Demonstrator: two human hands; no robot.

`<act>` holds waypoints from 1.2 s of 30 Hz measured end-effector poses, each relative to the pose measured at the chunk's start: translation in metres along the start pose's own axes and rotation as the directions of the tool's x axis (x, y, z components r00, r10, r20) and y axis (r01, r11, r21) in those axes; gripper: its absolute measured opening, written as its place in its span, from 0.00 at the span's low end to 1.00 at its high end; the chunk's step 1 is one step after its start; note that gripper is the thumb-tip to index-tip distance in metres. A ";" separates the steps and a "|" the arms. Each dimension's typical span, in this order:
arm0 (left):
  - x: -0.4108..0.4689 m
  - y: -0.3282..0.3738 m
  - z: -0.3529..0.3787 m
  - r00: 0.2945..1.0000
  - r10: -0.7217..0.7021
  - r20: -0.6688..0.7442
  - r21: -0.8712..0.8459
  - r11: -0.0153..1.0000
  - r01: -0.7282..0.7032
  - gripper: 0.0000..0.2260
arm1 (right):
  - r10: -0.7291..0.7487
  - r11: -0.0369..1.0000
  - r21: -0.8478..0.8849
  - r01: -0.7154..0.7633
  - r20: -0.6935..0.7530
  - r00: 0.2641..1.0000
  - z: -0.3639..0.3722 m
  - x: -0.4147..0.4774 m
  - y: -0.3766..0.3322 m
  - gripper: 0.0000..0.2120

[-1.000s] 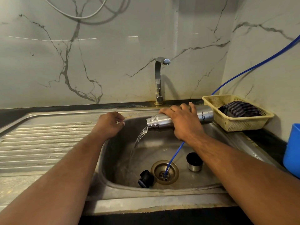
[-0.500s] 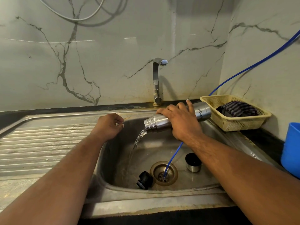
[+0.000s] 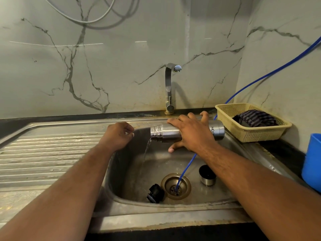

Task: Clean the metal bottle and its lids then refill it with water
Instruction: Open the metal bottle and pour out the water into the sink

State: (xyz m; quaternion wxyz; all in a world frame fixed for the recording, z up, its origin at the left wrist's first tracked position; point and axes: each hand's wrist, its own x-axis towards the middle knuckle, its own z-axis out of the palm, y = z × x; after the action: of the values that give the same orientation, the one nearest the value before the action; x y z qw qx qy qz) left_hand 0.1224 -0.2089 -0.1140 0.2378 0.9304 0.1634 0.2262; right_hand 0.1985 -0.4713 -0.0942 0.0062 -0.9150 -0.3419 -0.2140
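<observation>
Right hand grip: fingers wrapped over the top of the metal bottle, thumb underneath, clamped round the mid-body. Bottle is held on its side above the sink basin. The open threaded mouth points left and the base points right, toward the basket. Lettering on the body near the base is partly covered by the hand.

A thin stream of water falls from the lower lip of the mouth down to the basin floor.

Left hand: fingers loosely curled, nothing in the grip. It sits at the basin's back-left edge, just left of the bottle mouth and not touching the bottle. Can't tell if it rests on the rim.

Basin floor:
- black inner lid on its side, just left of the drain
- steel cap standing with its open end up, right of the drain, close to the right forearm
- blue hose comes in from the upper right along the wall, passes behind the bottle and under the right hand, and its end sits in the drain

Around the sink:
- tap at the back, behind the bottle, spout turned right, nothing running from it
- ribbed drainboard left of the basin
- yellow plastic basket on the bench at the back right, just past the bottle base, with a dark striped cloth in it
- blue container at the right frame edge, cut off
- grey cables looped on the marble wall, top of view
</observation>
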 end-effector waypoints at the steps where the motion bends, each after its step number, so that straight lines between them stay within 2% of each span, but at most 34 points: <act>1: 0.000 0.000 0.000 1.000 -0.001 -0.004 0.003 1.000 0.001 0.09 | 0.000 1.000 -0.005 0.000 0.004 1.000 -0.001 0.000 0.000 0.48; 15: 0.001 0.000 -0.001 1.000 -0.019 -0.012 -0.019 1.000 0.019 0.09 | -0.090 0.991 -0.100 0.089 -0.004 0.996 -0.009 -0.001 0.002 0.46; 26: 0.001 0.000 -0.001 1.000 -0.008 -0.014 -0.024 1.000 0.008 0.09 | -0.105 0.979 -0.179 0.100 -0.013 0.994 -0.012 -0.001 -0.003 0.45; 36: 0.002 0.001 -0.001 1.000 -0.001 -0.019 -0.029 1.000 0.000 0.08 | -0.169 0.962 -0.227 0.155 -0.044 0.985 -0.015 -0.004 -0.007 0.39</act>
State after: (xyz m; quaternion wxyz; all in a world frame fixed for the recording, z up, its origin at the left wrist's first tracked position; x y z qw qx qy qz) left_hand 0.1239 -0.2085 -0.1123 0.2496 0.9246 0.1627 0.2371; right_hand 0.1859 -0.4710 -0.0831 -0.1031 -0.8717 -0.3892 -0.2793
